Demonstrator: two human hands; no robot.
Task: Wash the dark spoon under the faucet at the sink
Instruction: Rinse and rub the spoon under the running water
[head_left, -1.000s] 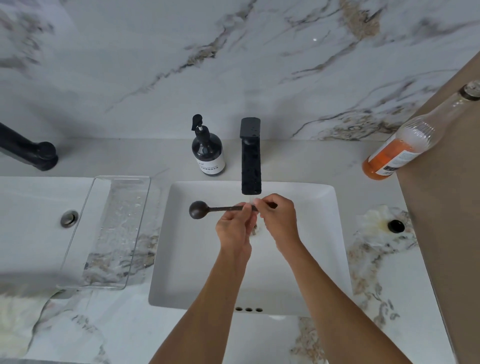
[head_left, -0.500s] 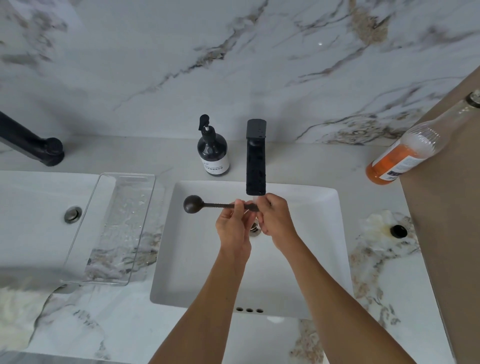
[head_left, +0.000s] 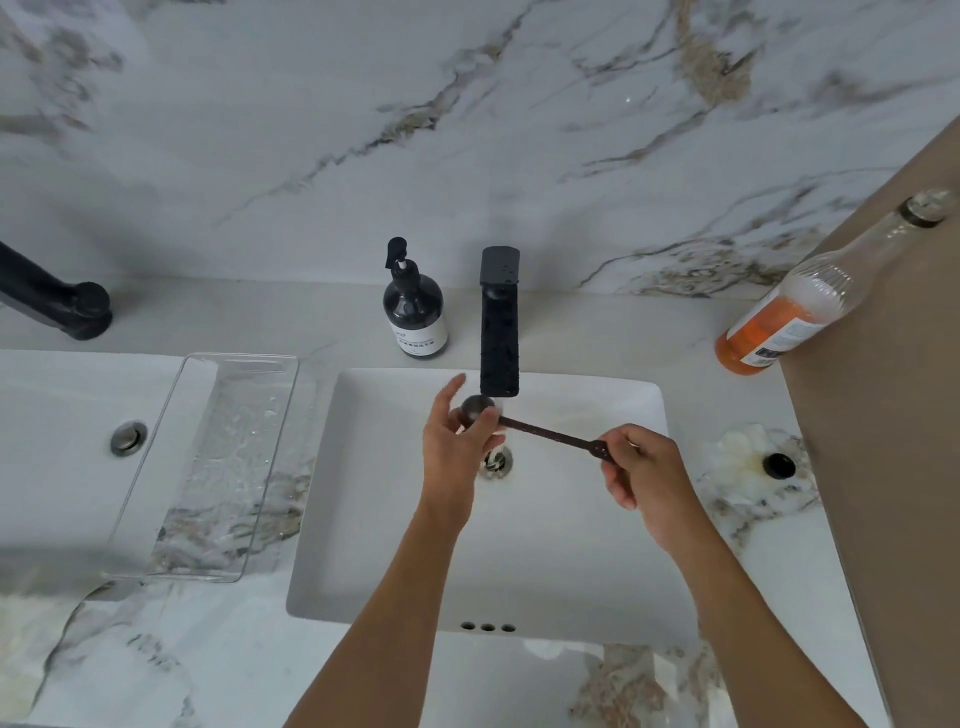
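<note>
The dark spoon (head_left: 545, 433) lies nearly level over the white sink basin (head_left: 374, 545), its round bowl right under the spout of the black faucet (head_left: 499, 322). My right hand (head_left: 641, 475) grips the end of the handle, to the right of the drain (head_left: 496, 461). My left hand (head_left: 457, 441) is at the spoon's bowl, thumb on it and fingers spread behind it. Part of the bowl is hidden by my thumb. Running water is hard to make out.
A dark soap pump bottle (head_left: 414, 306) stands left of the faucet. A clear tray (head_left: 208, 467) lies between this basin and a second sink at left with its own black faucet (head_left: 57, 301). An orange-liquid bottle (head_left: 810, 296) leans at right; a small black cap (head_left: 779, 465) rests on the counter.
The spoon has shifted right, so its bowl went from left of the faucet to beneath the spout. My right hand slid out to the handle end; my left hand moved up to the bowl.
</note>
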